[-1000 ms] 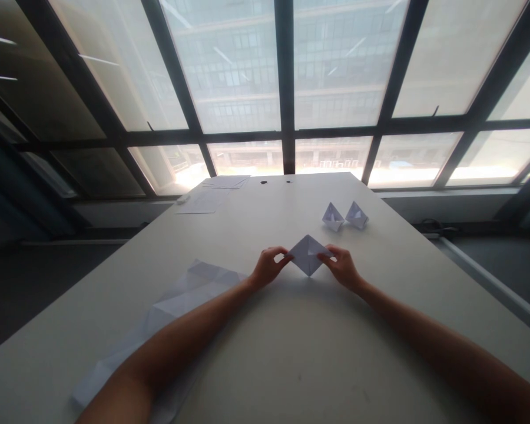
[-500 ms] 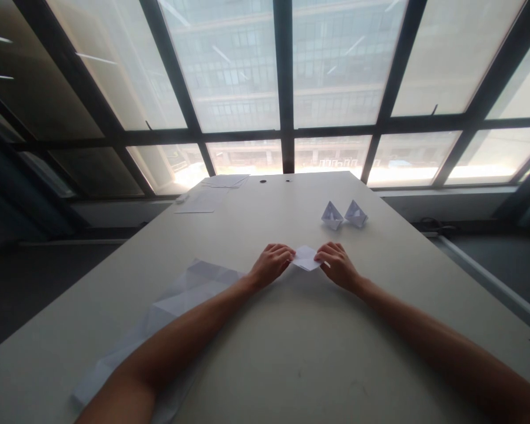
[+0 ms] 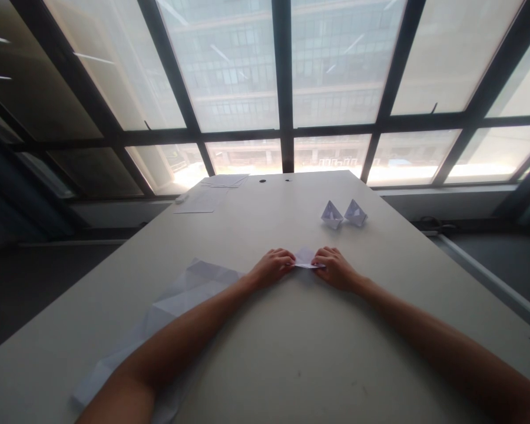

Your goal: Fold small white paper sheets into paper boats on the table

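Observation:
A small piece of folded white paper [image 3: 304, 258] is held between my two hands, just above the middle of the table. My left hand [image 3: 274, 263] pinches its left corner, fingers closed. On the opposite corner, my right hand [image 3: 331, 266] has its thumb and fingers shut. The paper's near edge shows as a thin, nearly straight line, with a pointed part rising behind it. Two finished-looking folded paper boats, one [image 3: 332, 215] at left and another [image 3: 355, 213] at right, stand side by side beyond my right hand.
Creased white sheets [image 3: 194, 282] lie partly under my left forearm. Flat white sheets [image 3: 198, 202] rest at the table's far left, with a small pale item [image 3: 182, 199] beside them. The white table [image 3: 265, 353] reaches toward large dark-framed windows [image 3: 285, 70].
The folded paper has tilted, so its near lower corner no longer shows and its edge looks straight. Both hands have dipped slightly, still gripping its corners.

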Tool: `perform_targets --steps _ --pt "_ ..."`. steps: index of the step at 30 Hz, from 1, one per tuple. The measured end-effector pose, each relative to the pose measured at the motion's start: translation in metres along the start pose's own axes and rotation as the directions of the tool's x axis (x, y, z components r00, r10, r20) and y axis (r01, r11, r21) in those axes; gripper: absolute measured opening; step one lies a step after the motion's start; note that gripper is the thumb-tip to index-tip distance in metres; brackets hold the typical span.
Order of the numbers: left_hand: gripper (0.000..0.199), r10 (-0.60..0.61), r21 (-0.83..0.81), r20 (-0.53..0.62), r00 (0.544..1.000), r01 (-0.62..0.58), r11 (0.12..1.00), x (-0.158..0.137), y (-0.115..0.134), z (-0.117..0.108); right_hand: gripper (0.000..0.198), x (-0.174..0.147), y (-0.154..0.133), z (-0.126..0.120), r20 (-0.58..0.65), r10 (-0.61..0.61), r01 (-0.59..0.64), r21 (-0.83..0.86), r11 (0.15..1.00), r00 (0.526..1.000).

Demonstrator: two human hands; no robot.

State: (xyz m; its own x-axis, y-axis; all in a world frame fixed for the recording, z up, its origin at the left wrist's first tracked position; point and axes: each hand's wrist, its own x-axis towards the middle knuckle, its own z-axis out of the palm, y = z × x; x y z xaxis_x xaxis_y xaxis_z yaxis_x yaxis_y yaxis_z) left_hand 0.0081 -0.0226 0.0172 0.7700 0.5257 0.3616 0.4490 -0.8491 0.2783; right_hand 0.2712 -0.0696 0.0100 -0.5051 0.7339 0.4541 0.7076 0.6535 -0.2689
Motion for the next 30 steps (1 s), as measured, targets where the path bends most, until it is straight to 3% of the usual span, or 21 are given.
perform_targets --steps 6,11,13,19,24,30 --pt "0.03 -0.051 -0.156 -0.071 0.996 0.04 0.987 0.002 -0.008 0.008 0.031 0.002 0.005 0.007 -0.047 0.074 -0.071 0.065 0.995 0.996" --pt "0.028 -0.088 -0.204 -0.092 0.992 0.068 0.977 0.002 -0.014 0.014 0.016 0.002 0.015 0.015 -0.097 0.248 -0.221 0.228 0.948 0.964" --pt "0.027 -0.109 -0.217 -0.088 0.99 0.087 0.972 0.002 -0.013 0.014 0.024 0.002 0.016 0.016 -0.084 0.297 -0.265 0.273 0.925 0.951" --pt "0.027 -0.228 -0.192 -0.097 0.969 0.207 0.959 0.004 -0.012 0.013 0.021 0.002 0.015 0.015 -0.059 0.339 -0.324 0.183 0.928 0.939" --pt "0.02 -0.303 -0.041 -0.105 0.947 0.3 0.953 0.003 -0.01 0.015 0.018 0.002 0.013 0.013 -0.076 0.311 -0.304 0.086 0.949 0.948" --pt "0.019 -0.288 0.011 -0.082 0.954 0.289 0.957 0.002 -0.011 0.016 0.02 0.001 0.013 0.013 -0.065 0.279 -0.277 0.044 0.96 0.958"
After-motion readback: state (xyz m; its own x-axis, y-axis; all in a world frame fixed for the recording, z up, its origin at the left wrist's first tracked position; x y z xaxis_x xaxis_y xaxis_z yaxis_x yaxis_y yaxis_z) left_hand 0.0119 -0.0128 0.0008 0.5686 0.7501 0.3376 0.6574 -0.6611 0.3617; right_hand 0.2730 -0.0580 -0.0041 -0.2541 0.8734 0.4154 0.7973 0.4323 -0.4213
